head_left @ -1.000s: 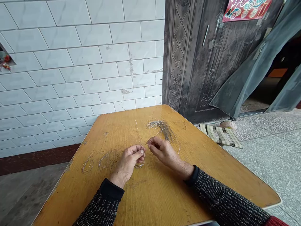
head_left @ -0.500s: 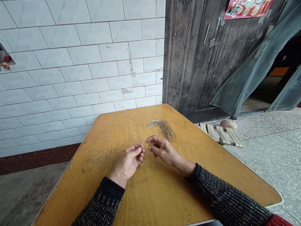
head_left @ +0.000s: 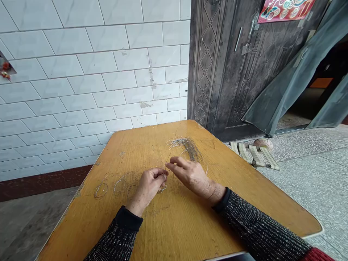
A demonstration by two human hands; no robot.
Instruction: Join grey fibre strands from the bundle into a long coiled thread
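My left hand (head_left: 149, 188) is closed in a pinch on a thin wire (head_left: 168, 157) above the middle of the table. The fingertips of my right hand (head_left: 193, 177) meet the same wire just right of the left fingers, its thumb and index finger drawn together. Fingers hide most of the wire; a short end sticks up between the hands. Beneath the left fingertips lies a small wire coil (head_left: 162, 189), partly covered. Left of that hand are several loose wire rings, among them one coil (head_left: 101, 190) and another (head_left: 120, 186). Behind the right hand rests a bent bundle of wires (head_left: 191, 148).
The wooden table (head_left: 163, 232) has a worn left edge. A bent wire piece (head_left: 208, 143) lies near its right edge. Beyond stand a tiled wall (head_left: 108, 72) and a dark carved door (head_left: 217, 72). A strapped folding stool (head_left: 255, 155) is on the floor to the right.
The right hand has turned over the wire, its back now more upward, and shifted slightly left. The long wire end that stood up beyond the left hand has swung right and appears shorter.
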